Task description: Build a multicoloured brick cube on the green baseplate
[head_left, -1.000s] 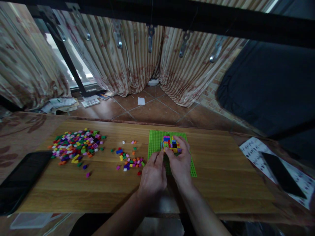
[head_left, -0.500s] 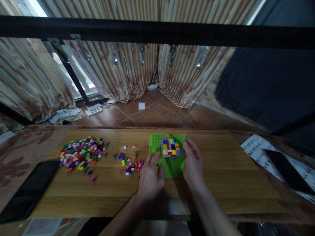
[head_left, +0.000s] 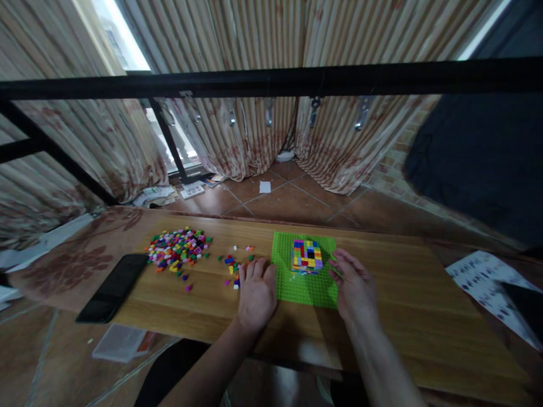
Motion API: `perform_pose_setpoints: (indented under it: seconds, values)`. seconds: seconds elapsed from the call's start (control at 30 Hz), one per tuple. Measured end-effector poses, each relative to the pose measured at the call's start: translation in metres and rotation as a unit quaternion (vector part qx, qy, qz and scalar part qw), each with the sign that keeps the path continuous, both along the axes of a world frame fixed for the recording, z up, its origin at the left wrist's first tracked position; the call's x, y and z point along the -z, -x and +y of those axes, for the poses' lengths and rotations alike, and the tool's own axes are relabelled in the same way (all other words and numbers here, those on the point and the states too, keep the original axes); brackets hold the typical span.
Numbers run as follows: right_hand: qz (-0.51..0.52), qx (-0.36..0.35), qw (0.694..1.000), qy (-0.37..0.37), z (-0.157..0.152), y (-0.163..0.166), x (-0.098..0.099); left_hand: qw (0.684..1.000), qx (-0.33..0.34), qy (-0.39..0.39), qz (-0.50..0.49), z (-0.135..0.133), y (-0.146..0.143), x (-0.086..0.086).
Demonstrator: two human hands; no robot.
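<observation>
A block structure (head_left: 307, 255) of many-coloured small toy bricks stands on a green studded baseplate (head_left: 284, 282). My left hand (head_left: 257, 294) lies left of the baseplate, palm down with its fingers stretched out and apart. Its fingertips reach over a small group of loose bricks (head_left: 229, 260) and partly cover it. At the baseplate's right edge is my right hand (head_left: 357, 288), fingers bent and thumb close to them. A bit of pink and green shows at its fingertips; whether this is a brick or the plate's edge is unclear.
A large pile of loose bricks (head_left: 176, 249) lies on the left of the wooden table (head_left: 203, 305). Beside it is a black phone (head_left: 112, 288). On the right are a printed sheet (head_left: 479, 277) and a dark flat device (head_left: 524, 308). A black bar (head_left: 271, 82) crosses beyond the table.
My view has turned left. My left hand has moved away from the block structure onto the small group of bricks. The right hand's fingers have bent in at the baseplate's right edge.
</observation>
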State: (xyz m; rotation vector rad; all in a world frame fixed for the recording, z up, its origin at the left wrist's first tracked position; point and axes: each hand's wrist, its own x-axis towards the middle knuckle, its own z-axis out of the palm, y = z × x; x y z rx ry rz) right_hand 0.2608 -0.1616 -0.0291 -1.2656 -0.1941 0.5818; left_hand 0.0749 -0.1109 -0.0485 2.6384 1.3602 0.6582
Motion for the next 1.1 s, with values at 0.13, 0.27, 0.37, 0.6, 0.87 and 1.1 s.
perform_pose_setpoints:
  seconds: [0.13, 0.27, 0.37, 0.6, 0.87, 1.1]
  values:
    - [0.035, -0.021, 0.999, -0.009, -0.006, -0.007, -0.001, 1.0, -0.008, 0.001, 0.013, 0.005, 0.001, 0.0]
    - [0.048, -0.031, 0.998, -0.008, -0.006, -0.011, 0.0, 0.999, -0.025, -0.014, 0.038, 0.022, 0.013, 0.001]
    - [0.042, -0.049, 0.998, -0.015, -0.006, -0.01, 0.0, 0.997, -0.042, -0.019, 0.06, 0.039, 0.029, 0.0]
    - [0.053, -0.077, 0.996, -0.01, -0.008, -0.007, -0.004, 0.992, -0.099, -0.028, 0.072, 0.067, 0.083, -0.011]
    - [0.058, -0.097, 0.994, 0.0, -0.007, -0.006, -0.006, 0.993, -0.083, -0.048, 0.069, 0.06, 0.068, -0.011]
    - [0.05, -0.104, 0.993, 0.02, -0.008, -0.007, 0.001, 0.992, -0.021, -0.023, 0.122, 0.073, 0.002, -0.002]
